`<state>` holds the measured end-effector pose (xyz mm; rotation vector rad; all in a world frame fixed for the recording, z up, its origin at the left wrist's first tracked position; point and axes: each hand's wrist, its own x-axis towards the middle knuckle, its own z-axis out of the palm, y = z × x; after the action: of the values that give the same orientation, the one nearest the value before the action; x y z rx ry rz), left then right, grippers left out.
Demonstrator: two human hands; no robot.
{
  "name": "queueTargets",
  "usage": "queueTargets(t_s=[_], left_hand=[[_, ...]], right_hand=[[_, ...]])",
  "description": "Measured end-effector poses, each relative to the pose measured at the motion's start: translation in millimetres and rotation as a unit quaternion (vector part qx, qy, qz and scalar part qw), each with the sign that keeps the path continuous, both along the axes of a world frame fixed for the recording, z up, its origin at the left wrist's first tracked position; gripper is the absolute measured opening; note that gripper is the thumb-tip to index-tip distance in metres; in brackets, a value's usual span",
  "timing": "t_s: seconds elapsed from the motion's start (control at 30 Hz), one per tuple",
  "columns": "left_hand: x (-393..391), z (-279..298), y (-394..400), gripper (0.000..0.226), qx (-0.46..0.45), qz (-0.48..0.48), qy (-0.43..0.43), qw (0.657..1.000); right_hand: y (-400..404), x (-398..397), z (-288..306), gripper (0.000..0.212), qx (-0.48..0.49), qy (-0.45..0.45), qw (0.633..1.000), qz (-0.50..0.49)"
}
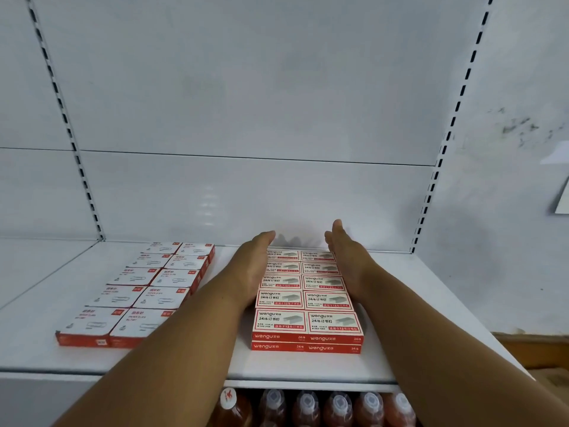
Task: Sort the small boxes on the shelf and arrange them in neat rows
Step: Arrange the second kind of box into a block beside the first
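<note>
Red-and-white staple boxes (pixel 306 298) lie in two columns, stacked two layers high, on the white shelf (pixel 400 303). My left hand (pixel 252 266) lies flat along the block's left side, fingers straight and pointing to the back wall. My right hand (pixel 346 260) lies flat along the block's right side in the same way. Both palms face the boxes and touch their outer edges. To the left, white paper clip boxes (pixel 144 291) with red sides form two columns running back to the wall.
The shelf's back panel (pixel 246 195) stands right behind both groups. Bare shelf lies between the two groups and to the far left. Under the front edge, a row of bottles (pixel 308 408) with white caps stands on a lower level.
</note>
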<state>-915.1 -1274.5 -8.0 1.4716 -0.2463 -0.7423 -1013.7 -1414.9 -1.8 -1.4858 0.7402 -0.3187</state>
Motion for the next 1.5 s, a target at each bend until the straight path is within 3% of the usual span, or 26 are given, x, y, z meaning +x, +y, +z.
queueTargets(t_s=[0.53,0.7,0.97,1.4,1.5], left_hand=[[5,-5,-4,0.042,-0.013,-0.010,-0.020,1.000],[5,-6,-2,0.038,-0.014,0.000,-0.002,1.000],[3,1,-2,0.063,-0.121,0.028,0.059,0.991],[-6,1,-4,0.060,-0.130,0.035,0.027,0.991],[-11,5,-2,0.058,-0.117,0.049,0.022,0.992]], right_hand=[[4,3,2,0.065,-0.057,0.024,0.998,0.000],[0,5,0,0.065,-0.074,0.027,0.997,-0.010],[0,-3,-1,0.067,-0.018,-0.026,0.999,0.010],[-4,6,-7,0.068,-0.029,-0.018,0.999,0.038],[-9,4,-14,0.070,-0.062,-0.051,0.997,0.015]])
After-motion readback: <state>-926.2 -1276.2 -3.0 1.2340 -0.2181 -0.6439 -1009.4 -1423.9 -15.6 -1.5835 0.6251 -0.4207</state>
